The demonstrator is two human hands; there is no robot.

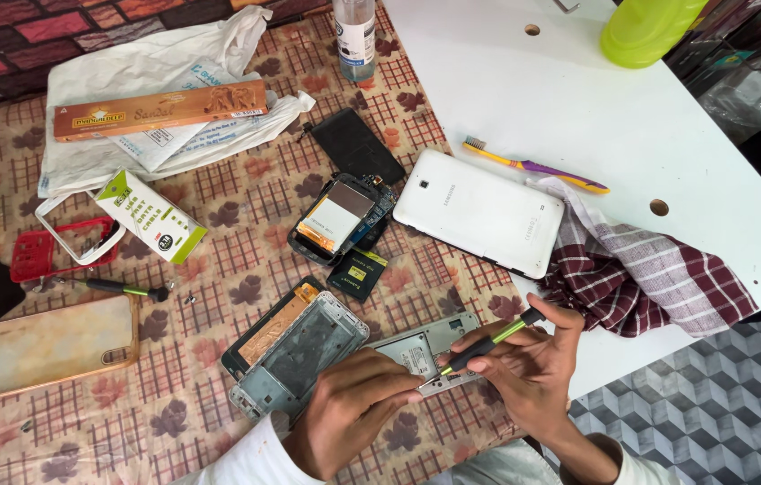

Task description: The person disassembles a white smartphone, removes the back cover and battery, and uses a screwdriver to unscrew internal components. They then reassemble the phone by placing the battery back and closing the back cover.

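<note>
My left hand (349, 406) presses down on a dismantled phone body (421, 350) lying on the patterned cloth. My right hand (524, 364) grips a small green-and-black screwdriver (488, 343), its tip set against the phone body near my left fingertips. Just left of it lies a grey phone mid-frame (300, 355) over a black screen panel. Beyond them rest another opened phone (337, 218) with its battery showing, a small black battery (357, 273) and a black back cover (356, 145).
A white tablet (481, 211) lies face down at the edge of a white table (578, 108), with a toothbrush (533, 165), a checked cloth (641, 274) and a green bottle (645, 31). On the left are a clear phone case (48, 346), a second screwdriver (120, 288), small boxes and a plastic bag (142, 72).
</note>
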